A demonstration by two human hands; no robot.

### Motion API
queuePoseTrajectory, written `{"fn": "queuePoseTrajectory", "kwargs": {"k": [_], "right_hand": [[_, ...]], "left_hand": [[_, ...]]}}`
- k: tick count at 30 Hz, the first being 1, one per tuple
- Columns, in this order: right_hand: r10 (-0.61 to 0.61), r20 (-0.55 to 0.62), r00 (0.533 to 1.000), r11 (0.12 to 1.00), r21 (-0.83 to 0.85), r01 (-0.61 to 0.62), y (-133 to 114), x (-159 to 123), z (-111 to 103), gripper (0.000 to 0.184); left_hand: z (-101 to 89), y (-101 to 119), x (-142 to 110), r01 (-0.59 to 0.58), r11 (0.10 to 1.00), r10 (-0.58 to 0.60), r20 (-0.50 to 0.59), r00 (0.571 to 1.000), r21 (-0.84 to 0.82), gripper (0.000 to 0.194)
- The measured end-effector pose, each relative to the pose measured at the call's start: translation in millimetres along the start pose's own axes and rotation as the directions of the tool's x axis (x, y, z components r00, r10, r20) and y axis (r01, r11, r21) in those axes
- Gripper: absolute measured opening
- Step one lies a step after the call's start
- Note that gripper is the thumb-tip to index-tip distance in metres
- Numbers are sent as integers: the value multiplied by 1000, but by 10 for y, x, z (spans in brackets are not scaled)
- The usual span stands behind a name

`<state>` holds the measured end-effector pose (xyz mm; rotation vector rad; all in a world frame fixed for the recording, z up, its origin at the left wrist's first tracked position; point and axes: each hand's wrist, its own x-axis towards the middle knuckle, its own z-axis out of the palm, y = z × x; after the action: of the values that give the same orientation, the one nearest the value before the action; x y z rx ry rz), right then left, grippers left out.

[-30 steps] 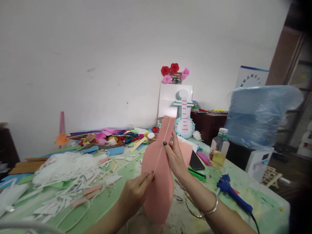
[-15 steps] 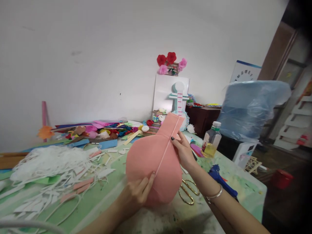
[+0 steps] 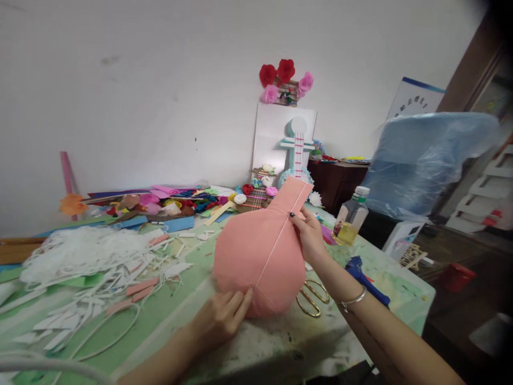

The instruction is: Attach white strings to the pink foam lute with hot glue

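A salmon-pink foam vase shape [image 3: 256, 256], round below with a narrow neck, stands tilted over the table [image 3: 180, 315], a pale seam running down its front. My left hand [image 3: 222, 318] pinches its lower edge at the seam's bottom end. My right hand [image 3: 310, 238] grips its right side just below the neck, thumb on the seam; a silver bangle sits on that wrist.
Gold scissors [image 3: 312, 299] lie right of the vase, a blue glue gun [image 3: 364, 280] beyond them. A bottle of yellow liquid [image 3: 350, 216] stands near the right edge. White foam strips [image 3: 88, 256], coloured scraps [image 3: 160, 206] and a craft guitar [image 3: 296, 155] fill the left and back.
The pink piece has turned from edge-on to show its round body and sunk toward the table. Both hands kept their hold; the view shifted up and left.
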<state>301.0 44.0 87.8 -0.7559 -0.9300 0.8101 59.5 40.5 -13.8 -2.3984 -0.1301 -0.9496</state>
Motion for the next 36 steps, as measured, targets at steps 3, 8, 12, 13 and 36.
{"fn": "queuePoseTrajectory", "kwargs": {"k": [3,8,12,13,36], "right_hand": [[-19,-52,998,999,33,21,-23,34,-30,37],[-49,-103,993,995,86,58,-116,102,-81,40],[-60,-143,988,991,111,77,-174,136,-110,38],[-61,-150,987,990,114,79,-183,140,-115,38],[117,-213,970,992,62,-106,-288,242,-164,26]], "left_hand": [[8,-7,-53,38,997,-45,-97,994,-69,31],[74,6,-166,286,926,-338,-204,919,-246,25],[146,39,-273,450,779,-547,-123,828,-437,24],[146,43,-283,470,736,-575,-83,814,-488,23],[-17,-202,-96,408,-664,-688,726,-5,-626,41]]}}
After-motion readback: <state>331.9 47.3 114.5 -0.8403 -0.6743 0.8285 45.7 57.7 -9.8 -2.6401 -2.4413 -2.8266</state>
